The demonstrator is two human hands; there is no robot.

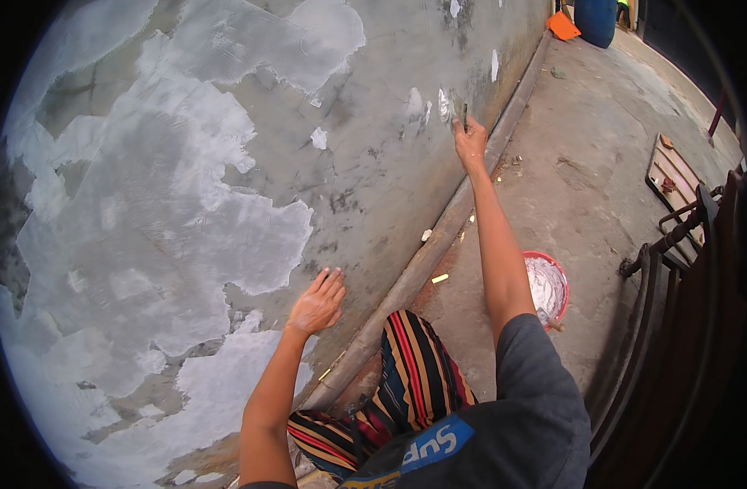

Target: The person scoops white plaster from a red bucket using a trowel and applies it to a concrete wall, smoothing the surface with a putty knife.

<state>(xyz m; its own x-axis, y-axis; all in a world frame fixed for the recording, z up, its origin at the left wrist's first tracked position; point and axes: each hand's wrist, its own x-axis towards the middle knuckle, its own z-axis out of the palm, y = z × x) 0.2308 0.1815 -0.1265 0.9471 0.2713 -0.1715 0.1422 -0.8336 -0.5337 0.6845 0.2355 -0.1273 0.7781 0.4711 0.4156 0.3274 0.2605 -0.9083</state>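
Note:
My right hand (472,145) is closed around a thin, dark putty knife (464,119), seen nearly edge-on and partly hidden by the fingers. It is held out against the grey wall (365,163), beside a fresh white dab of putty (444,105). Lower down and to the left, my left hand (317,302) leans on the wall with its fingers stretched out and nothing in it. Broad pale putty patches (169,212) cover the wall's left part. Behind my right arm, a red-rimmed bucket (566,295) of white putty stands on the ground, a tool handle (553,322) jutting from it.
A raised ledge (438,236) runs along the wall's foot, with yellow scraps (440,278) near it. Dark metal furniture (675,244) and a flat panel (675,183) lie at the right. Far off are an orange object (563,26) and a blue barrel (595,20).

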